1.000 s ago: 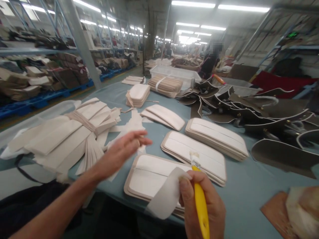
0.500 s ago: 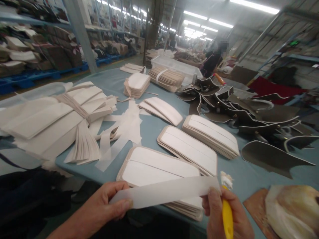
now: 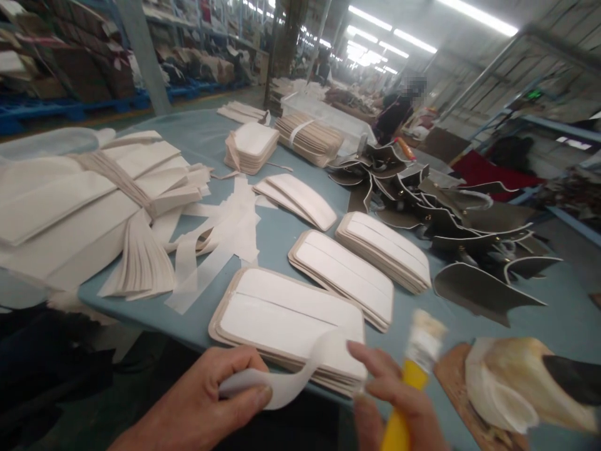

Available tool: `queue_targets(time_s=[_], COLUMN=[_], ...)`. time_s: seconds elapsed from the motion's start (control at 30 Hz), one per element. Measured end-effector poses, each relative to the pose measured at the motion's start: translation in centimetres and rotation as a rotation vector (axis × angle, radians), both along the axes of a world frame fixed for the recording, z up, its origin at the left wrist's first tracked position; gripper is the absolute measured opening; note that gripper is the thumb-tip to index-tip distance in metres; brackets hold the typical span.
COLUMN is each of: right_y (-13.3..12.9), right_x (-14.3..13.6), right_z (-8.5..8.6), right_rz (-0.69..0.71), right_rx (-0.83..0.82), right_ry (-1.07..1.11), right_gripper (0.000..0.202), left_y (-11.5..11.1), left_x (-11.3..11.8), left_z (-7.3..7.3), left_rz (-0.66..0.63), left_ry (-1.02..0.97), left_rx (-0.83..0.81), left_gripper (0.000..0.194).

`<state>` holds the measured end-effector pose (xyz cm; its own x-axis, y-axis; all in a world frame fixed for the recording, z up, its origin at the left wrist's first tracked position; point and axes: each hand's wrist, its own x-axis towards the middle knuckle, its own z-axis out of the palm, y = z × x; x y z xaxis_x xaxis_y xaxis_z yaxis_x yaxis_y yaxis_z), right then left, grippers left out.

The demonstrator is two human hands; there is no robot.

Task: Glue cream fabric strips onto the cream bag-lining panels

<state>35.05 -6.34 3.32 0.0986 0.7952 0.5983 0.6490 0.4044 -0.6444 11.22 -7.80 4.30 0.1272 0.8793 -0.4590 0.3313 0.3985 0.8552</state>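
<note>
My left hand (image 3: 235,388) pinches one end of a translucent whitish strip (image 3: 293,382) between thumb and fingers. From there the strip curves up over the nearest stack of rounded white panels with beige edges (image 3: 291,307). Beside the strip's far end is my right hand (image 3: 399,401), its thumb and index finger apart; whether they touch the strip I cannot tell. A yellow-handled brush (image 3: 413,376) stays gripped in that hand, pale bristles pointing up and slightly blurred.
More panel stacks (image 3: 345,275) lie behind. Bundled beige pieces (image 3: 70,200) and loose translucent strips (image 3: 230,225) spread to the left. Dark curved pieces (image 3: 460,232) heap at the right. A whitish, stained container (image 3: 502,382) stands on a brown board near right. Another person (image 3: 394,116) is in the background.
The strip, stretched straight between both hands before, now bends upward in an S-curve. My right thumb and index finger have spread apart, and the brush has shifted left and tilted.
</note>
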Motion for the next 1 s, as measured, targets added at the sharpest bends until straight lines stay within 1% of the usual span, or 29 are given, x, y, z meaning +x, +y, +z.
queue_targets(time_s=[0.07, 0.13, 0.17, 0.23, 0.27, 0.33, 0.4, 0.47, 0.53, 0.63, 0.8, 0.9, 1.0], right_y=[0.8, 1.8, 2.2, 3.0, 3.4, 4.0, 4.7, 5.3, 6.0, 7.0, 8.5, 9.1, 9.4], right_x=[-3.3, -5.7, -6.5, -7.5, -7.7, -8.0, -8.3, -8.7, -9.2, -9.9, -10.7, -10.8, -10.6], right_z=[0.1, -0.2, -0.4, -0.7, -0.9, -1.0, -1.0, -1.1, -1.2, -1.4, -2.1, -2.8, -3.0], right_rz=[0.253, 0.423, 0.486, 0.564, 0.584, 0.615, 0.653, 0.673, 0.645, 0.595, 0.519, 0.481, 0.479], right_rx=[-0.055, -0.187, -0.268, -0.413, -0.461, -0.487, -0.458, -0.426, -0.412, -0.412, -0.426, -0.465, -0.521], right_ry=[0.02, 0.017, 0.017, 0.027, 0.034, 0.029, -0.012, -0.064, -0.119, -0.194, -0.269, -0.28, -0.274], right_gripper=[0.015, 0.016, 0.018, 0.021, 0.022, 0.021, 0.019, 0.017, 0.016, 0.016, 0.017, 0.017, 0.016], left_y=[0.1, 0.3, 0.3, 0.5, 0.5, 0.6, 0.6, 0.8, 1.1, 1.8, 2.8, 2.7, 2.2], left_x=[0.0, -0.2, -0.3, -0.6, -0.7, -1.0, -1.3, -1.6, -2.1, -2.8, -3.9, -4.2, -4.1], left_z=[0.2, -0.1, -0.3, -1.0, -1.4, -2.1, -2.7, -3.2, -3.6, -4.0, -4.4, -5.1, -6.0], left_rz=[-0.023, -0.014, 0.007, 0.064, 0.098, 0.17, 0.234, 0.296, 0.356, 0.406, 0.406, 0.417, 0.436], left_ry=[-0.035, -0.077, -0.091, -0.103, -0.108, -0.127, -0.184, -0.246, -0.228, -0.078, 0.122, 0.297, 0.352], left_rx=[0.035, 0.061, 0.067, 0.069, 0.069, 0.064, 0.036, 0.007, 0.0, 0.041, 0.107, 0.201, 0.317], left_gripper=[0.025, 0.026, 0.026, 0.025, 0.025, 0.028, 0.033, 0.039, 0.043, 0.044, 0.041, 0.035, 0.027])
